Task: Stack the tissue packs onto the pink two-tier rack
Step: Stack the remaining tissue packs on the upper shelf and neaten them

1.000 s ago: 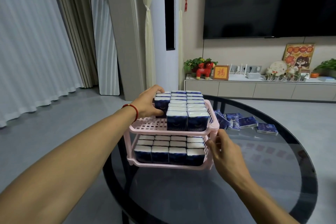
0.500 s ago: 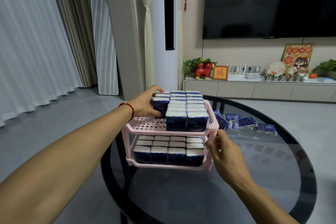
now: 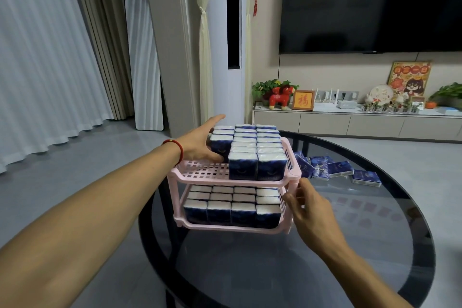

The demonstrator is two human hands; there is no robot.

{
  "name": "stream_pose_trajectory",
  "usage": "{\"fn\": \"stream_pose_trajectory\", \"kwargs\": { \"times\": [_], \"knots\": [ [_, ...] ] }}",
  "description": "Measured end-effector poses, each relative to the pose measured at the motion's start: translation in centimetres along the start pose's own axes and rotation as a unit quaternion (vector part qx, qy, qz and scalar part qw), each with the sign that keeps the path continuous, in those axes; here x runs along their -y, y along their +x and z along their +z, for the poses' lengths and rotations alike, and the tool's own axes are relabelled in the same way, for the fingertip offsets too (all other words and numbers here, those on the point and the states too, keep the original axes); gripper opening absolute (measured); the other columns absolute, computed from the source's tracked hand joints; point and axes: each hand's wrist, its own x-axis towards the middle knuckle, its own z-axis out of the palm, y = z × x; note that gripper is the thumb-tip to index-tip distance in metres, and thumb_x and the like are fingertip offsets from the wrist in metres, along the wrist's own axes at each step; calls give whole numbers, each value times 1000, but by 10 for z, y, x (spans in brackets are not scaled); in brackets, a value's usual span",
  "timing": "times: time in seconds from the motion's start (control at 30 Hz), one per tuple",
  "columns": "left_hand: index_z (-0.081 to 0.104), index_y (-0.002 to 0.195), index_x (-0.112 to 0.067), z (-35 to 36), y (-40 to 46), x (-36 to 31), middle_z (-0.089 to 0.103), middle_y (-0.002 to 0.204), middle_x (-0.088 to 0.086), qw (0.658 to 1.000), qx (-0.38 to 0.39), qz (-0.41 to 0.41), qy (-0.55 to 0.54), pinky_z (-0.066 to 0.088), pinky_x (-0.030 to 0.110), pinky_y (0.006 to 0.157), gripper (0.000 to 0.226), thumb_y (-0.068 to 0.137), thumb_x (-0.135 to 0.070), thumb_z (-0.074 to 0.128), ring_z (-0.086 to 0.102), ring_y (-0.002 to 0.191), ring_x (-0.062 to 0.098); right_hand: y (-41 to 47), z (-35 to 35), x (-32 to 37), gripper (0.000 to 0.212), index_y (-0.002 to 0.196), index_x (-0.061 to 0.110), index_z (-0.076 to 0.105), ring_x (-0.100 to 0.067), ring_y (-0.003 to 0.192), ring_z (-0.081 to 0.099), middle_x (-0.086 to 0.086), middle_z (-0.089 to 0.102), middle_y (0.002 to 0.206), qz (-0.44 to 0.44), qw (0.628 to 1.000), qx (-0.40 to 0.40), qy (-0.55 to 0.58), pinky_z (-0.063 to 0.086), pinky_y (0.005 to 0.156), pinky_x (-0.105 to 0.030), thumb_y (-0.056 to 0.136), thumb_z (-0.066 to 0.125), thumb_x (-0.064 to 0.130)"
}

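Note:
The pink two-tier rack [image 3: 200, 172] stands on the near-left part of the round glass table. Blue-and-white tissue packs fill the lower tier [image 3: 232, 210]. More packs stand in rows on the right and back of the upper tier [image 3: 257, 155]. My left hand [image 3: 197, 140] grips the front pack of the upper tier's left row [image 3: 221, 144], thumb low on its front and fingers over its top. My right hand [image 3: 310, 207] curls around the rack's front right post. The upper tier's front left grid is bare.
Several loose tissue packs [image 3: 340, 169] lie on the dark glass table [image 3: 350, 245] behind and to the right of the rack. Beyond the table are a TV cabinet with ornaments [image 3: 350, 120], a wall TV, and curtains on the left.
Both hands keep their places on the pack and the rack post. Only the view has shifted slightly.

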Motion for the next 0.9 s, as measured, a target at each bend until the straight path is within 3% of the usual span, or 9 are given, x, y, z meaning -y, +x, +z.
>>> {"fn": "stream_pose_trajectory", "kwargs": {
  "times": [0.13,0.33,0.57,0.7,0.8,0.9],
  "knots": [
    [3,162,-39,-2,-2,-2,33,161,12,1000,-3,2,-10,54,18,77,124,77,-6,87,57,117,22,0,0,-1,11,111,22,55,-18,90,66,4,71,103,-4,1000,-2,1,56,76,-37,102,58,28],
    [3,162,-42,-4,-2,1,33,161,10,1000,-4,5,-27,56,14,60,125,77,-5,87,64,97,12,0,0,0,10,110,24,54,-16,91,64,8,68,102,-8,1000,0,5,53,75,-31,102,58,27],
    [16,162,-35,-3,-2,0,39,156,6,999,-30,3,-12,54,12,59,110,81,-4,84,61,93,8,0,-1,-1,11,109,20,54,-19,91,66,5,70,102,-5,1000,-1,1,56,78,-39,101,59,26],
    [39,154,-26,0,0,2,50,148,0,997,-64,18,33,57,25,87,86,82,-14,84,63,113,20,0,-1,0,13,111,20,54,-19,93,65,6,69,104,-3,1000,2,-2,57,79,-40,101,59,26],
    [43,151,-27,1,2,4,53,140,-5,997,-68,22,29,55,15,65,80,83,-15,84,65,102,14,-1,-1,0,13,112,20,54,-19,93,66,5,69,104,-3,1000,2,1,57,79,-41,101,59,26],
    [45,147,-30,1,4,5,55,140,-4,998,-56,24,19,57,18,69,78,82,-17,85,67,103,17,-1,-2,1,14,113,20,54,-20,93,65,6,68,104,-1,1000,5,1,58,81,-43,102,59,27]
  ]
}}
